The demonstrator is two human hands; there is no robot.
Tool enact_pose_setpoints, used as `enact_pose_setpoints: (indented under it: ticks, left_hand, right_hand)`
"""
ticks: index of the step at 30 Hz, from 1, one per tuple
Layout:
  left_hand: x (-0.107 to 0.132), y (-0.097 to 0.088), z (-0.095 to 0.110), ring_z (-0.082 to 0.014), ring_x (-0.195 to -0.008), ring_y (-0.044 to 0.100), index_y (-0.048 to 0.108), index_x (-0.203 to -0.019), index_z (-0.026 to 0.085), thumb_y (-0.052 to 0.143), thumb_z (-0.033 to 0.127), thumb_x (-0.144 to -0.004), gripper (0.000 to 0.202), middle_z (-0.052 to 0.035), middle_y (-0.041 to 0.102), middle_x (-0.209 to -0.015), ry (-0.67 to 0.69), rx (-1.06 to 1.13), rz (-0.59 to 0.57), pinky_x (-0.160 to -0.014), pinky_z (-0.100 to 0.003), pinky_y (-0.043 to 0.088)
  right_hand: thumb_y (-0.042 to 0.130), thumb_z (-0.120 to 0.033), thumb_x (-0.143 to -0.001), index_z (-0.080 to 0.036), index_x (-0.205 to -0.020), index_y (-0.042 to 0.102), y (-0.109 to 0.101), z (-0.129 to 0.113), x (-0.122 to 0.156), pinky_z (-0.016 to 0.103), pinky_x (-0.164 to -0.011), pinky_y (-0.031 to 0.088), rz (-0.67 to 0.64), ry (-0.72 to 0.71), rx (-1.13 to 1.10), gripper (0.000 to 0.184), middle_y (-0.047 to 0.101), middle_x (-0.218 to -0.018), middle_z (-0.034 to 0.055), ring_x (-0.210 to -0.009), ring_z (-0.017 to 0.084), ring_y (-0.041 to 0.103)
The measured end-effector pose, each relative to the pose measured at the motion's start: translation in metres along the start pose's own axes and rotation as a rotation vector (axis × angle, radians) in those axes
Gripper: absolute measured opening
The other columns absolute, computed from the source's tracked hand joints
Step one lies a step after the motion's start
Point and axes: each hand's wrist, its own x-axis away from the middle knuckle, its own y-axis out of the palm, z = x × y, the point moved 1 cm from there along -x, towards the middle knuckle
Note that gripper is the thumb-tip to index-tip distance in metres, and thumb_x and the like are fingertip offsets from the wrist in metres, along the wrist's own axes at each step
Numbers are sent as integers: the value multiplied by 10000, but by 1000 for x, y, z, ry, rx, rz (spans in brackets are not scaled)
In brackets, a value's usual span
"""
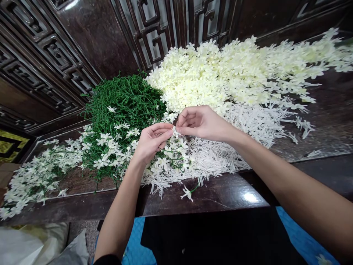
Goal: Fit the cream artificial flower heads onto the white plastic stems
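My left hand [153, 140] and my right hand [202, 121] meet fingertip to fingertip over the dark wooden table [220, 191], both pinched on one small white plastic flower piece [175, 131]. Under them lies a spread of white spiky plastic stamen pieces [215, 156]. A green stem with white blossoms [171, 154] trails below my left hand. Behind the hands rises a big pile of cream fabric petals [234, 73]. To the left sits a heap of green plastic stems [124, 103].
Finished white flower sprigs [35, 176] lie along the table's left end. A loose flower [187, 192] rests near the front edge. Carved dark wood panels [154, 33] stand behind the table. White bags [41, 244] sit on the floor at lower left, blue cloth [286, 224] under the table.
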Motion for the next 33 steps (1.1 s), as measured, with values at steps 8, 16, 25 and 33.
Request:
enact_pose_setpoints:
  ticks: [8,16,25,33]
  left_hand:
    - [0,0,-1,10,-397,392,723,-892,159,869,214,-663,277,12,688,-708,69,27,37,-359,-143,263]
    - [1,2,-1,16,-385,376,711,-878,149,874,233,-661,284,26,653,-683,74,-2,76,-354,-145,260]
    - [-2,2,-2,16,-384,391,705,-851,140,890,241,-658,286,23,668,-674,100,59,63,-350,-124,281]
    - [-3,-2,-3,18,-399,386,726,-850,146,890,236,-664,264,33,653,-653,122,99,88,-364,-114,286]
  right_hand:
    - [858,-324,-685,-168,-901,635,7,0,1,378,-799,567,-10,-24,-39,347,671,-929,44,-815,171,651]
    - [771,-224,-744,-169,-929,610,11,3,2,379,-804,559,19,-34,5,251,643,-949,43,-827,169,640]
    - [826,-322,-728,-171,-992,616,9,2,1,411,-868,553,6,-22,29,369,663,-1011,60,-902,198,657]
    - [764,-335,-796,-196,-863,757,6,0,1,433,-821,568,46,-64,111,154,739,-866,48,-795,191,685]
